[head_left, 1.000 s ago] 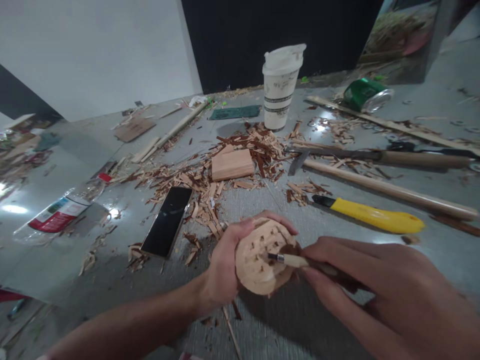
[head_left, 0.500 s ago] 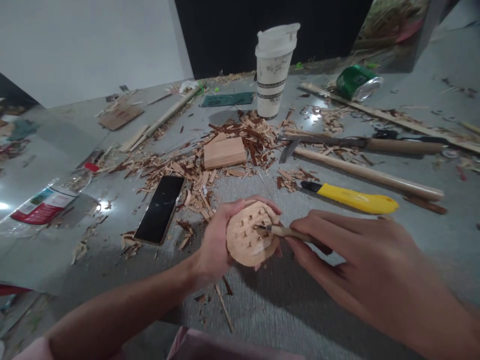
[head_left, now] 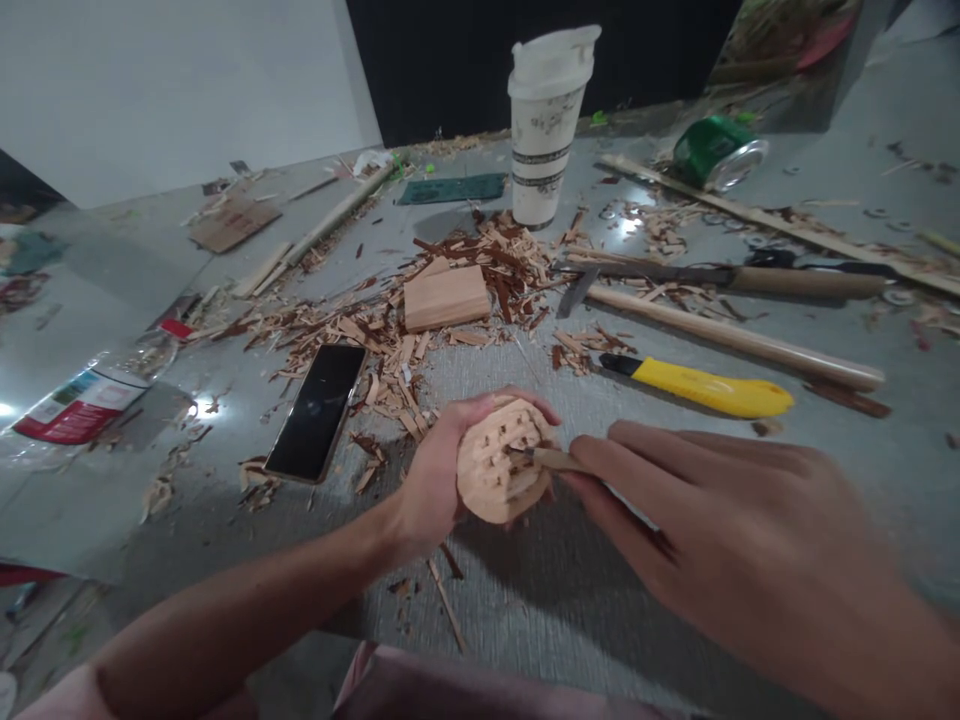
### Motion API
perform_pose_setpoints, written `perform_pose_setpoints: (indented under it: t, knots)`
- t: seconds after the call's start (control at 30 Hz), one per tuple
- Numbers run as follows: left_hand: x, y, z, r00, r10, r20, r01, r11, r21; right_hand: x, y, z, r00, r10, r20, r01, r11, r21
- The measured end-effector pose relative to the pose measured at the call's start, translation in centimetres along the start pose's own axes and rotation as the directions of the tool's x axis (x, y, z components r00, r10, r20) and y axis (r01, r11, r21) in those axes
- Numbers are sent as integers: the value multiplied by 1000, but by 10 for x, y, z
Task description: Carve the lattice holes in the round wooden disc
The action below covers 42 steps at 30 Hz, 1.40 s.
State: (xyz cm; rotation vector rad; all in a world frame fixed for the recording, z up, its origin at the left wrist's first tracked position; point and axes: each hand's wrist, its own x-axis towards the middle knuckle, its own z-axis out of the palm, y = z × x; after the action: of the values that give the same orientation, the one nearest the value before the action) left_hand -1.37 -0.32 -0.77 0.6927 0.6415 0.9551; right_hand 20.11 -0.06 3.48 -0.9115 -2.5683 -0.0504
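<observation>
My left hand (head_left: pixel 442 460) is closed around a round, pale wooden piece (head_left: pixel 491 490) with several small notches cut into its upper face. Between the thumb and fingers of my right hand (head_left: pixel 697 500) is a slim carving tool (head_left: pixel 553 459) with a wooden handle. Its thin metal tip touches the notched face near the middle. My palm and fingers hide the back of the handle. A yellow utility knife (head_left: pixel 705 388) lies on the table just beyond my right hand.
A phone (head_left: pixel 316 412) lies left of my hands. Wood shavings (head_left: pixel 390 375) surround a wooden block (head_left: pixel 446 298). Behind stand a paper cup (head_left: pixel 546 130) and a tipped green can (head_left: pixel 709 150). A hammer-like tool (head_left: pixel 735 335) lies to the right, a plastic bottle (head_left: pixel 90 395) far left.
The wooden piece has tilted slightly in my left hand. My right hand and the carving tool have shifted a little left, with the tip still at the notches. The whole view has moved slightly.
</observation>
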Motion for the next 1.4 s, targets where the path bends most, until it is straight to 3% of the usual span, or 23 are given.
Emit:
perform_pose_setpoints:
  t: [0.3, 0.47, 0.7, 1.0, 1.13, 1.23, 1.4]
  knots:
    - [-3, 3, 3, 995, -67, -78, 69, 997, 16, -4, 3, 1, 990, -119, 75, 114, 991, 74]
    - [-3, 5, 2, 990, -111, -84, 111, 994, -1, -2, 5, 6, 988, -108, 107, 93, 987, 132]
    - [-3, 5, 0, 987, -151, -59, 145, 985, -99, 2, 4, 6, 986, -2, 168, -54, 942, 332]
    - [-4, 10, 1, 997, -58, 42, 57, 998, 13, 10, 9, -4, 957, 101, 273, -228, 843, 488]
    - [-1, 8, -2, 991, -86, 102, 87, 996, -8, 8, 16, -10, 973, 157, 171, -215, 886, 412]
    - [-1, 8, -2, 991, -96, 88, 98, 995, -16, 5, 17, -8, 994, 101, 45, -110, 939, 327]
    - [-1, 7, 2, 996, -78, 54, 78, 997, -13, 3, 11, -2, 999, 51, -15, -47, 977, 210]
